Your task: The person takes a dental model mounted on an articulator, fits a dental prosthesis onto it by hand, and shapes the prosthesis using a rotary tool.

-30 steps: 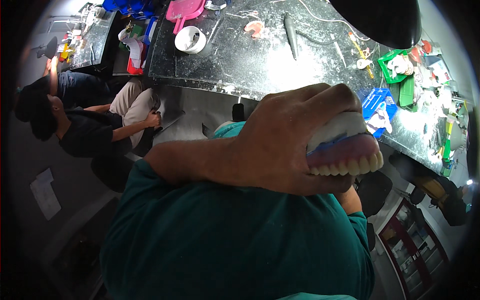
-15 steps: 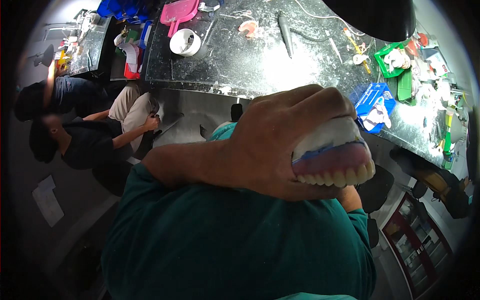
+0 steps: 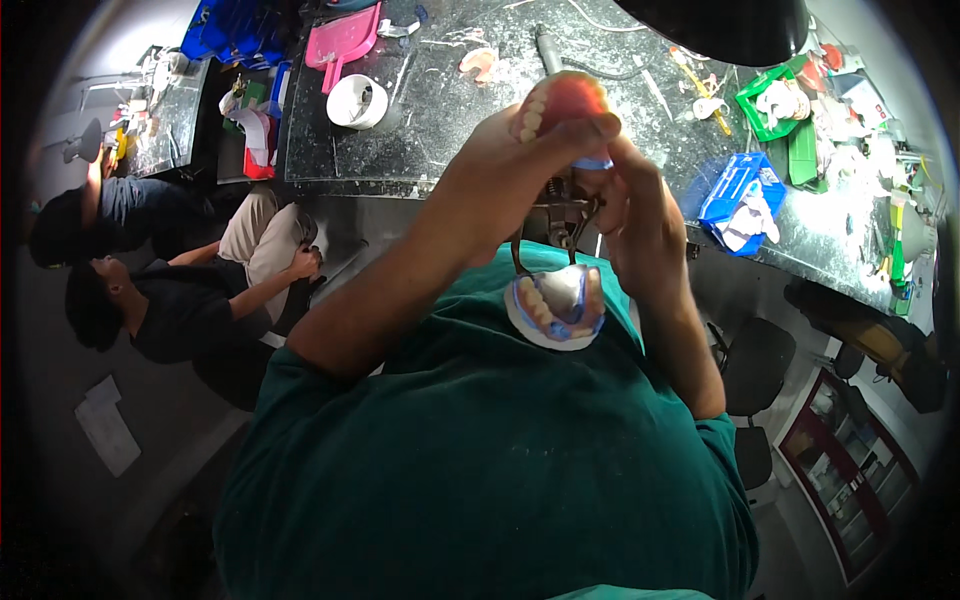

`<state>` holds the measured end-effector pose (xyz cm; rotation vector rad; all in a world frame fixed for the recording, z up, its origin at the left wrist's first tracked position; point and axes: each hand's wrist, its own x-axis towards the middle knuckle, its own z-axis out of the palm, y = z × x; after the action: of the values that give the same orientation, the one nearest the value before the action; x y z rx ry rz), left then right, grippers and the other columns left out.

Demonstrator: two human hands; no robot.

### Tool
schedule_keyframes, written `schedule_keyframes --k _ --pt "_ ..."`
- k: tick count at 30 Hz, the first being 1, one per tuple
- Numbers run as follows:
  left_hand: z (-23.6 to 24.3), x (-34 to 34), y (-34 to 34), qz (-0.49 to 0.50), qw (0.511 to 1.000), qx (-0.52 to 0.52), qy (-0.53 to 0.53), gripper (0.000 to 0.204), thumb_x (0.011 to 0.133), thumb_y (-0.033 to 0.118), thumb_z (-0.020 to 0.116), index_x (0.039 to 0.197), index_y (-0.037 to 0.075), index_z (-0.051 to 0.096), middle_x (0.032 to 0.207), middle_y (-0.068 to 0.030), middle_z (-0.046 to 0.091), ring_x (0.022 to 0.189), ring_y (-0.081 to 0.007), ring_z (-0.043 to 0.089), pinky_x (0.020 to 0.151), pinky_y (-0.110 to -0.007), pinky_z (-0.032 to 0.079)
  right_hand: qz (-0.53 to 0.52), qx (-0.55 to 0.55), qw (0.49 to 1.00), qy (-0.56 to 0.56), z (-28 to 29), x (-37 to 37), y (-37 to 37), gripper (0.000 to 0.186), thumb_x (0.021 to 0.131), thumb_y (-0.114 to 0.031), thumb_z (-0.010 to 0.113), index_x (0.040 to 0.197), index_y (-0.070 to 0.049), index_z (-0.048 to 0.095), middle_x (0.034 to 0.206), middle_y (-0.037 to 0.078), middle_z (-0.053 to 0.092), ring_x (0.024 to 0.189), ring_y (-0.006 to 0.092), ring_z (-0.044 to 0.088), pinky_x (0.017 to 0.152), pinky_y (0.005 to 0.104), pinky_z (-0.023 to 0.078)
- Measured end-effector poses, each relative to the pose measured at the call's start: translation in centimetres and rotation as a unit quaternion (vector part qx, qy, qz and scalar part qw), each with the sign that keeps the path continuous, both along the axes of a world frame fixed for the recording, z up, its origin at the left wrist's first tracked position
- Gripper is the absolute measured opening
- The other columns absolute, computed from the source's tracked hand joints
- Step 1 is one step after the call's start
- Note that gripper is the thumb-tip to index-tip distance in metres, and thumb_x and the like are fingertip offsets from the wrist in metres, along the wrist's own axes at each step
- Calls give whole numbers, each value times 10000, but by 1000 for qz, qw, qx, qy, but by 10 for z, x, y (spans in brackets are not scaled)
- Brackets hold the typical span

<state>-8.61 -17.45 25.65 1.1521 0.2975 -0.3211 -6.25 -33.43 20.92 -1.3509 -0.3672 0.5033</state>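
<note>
Left hand: this hand (image 3: 508, 172) was closed around one side of the upper denture model (image 3: 575, 98), its thumb laid across the pink, light-struck base.
Right hand: bent at the fingers, this hand (image 3: 648, 215) stood against the other side, near the blue-edged rim; how tightly it gripped, I could not tell.
Upper denture model: it was raised above the near edge of the bench, a row of cream teeth facing left.
Metal articulator: the hinged frame (image 3: 562, 215) hung between the hands, below the upper model, partly hidden by fingers.
Lower denture model: this white-based arch (image 3: 560, 338), with cream teeth and blue bands, sat at the frame's lower end, in front of the green top (image 3: 480, 450), clear of both hands.
Bench: on the black, speckled surface (image 3: 430, 125) lay a grey handpiece (image 3: 548, 48), a pink arch (image 3: 480, 65), a white tub (image 3: 350, 112) and a pink dustpan (image 3: 340, 45).
Bench, right side: a green tray (image 3: 748, 108) and a blue tray (image 3: 718, 200) stood near each other, both loaded.
Far left: a person (image 3: 190, 290) in a dark top sat well apart.
</note>
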Motion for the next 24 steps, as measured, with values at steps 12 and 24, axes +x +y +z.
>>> schedule_keyframes --k 12,24 --pt "28 -12 -1 22 997 -73 18 647 935 542 387 1275 0 477 1075 -148 633 935 -189 639 804 -336 527 85 105 888 439 54 29 -3 523 917 -367 508 1132 110 534 1008 215 645 883 247 656 777 364 543" --pt "12 -22 -15 73 989 80 -105 518 976 489 416 1212 35 497 973 -79 640 803 -125 650 629 -211 515 59 102 897 426 55 29 -10 478 913 -394 533 1026 70 560 868 175 673 670 211 689 522 223 547"
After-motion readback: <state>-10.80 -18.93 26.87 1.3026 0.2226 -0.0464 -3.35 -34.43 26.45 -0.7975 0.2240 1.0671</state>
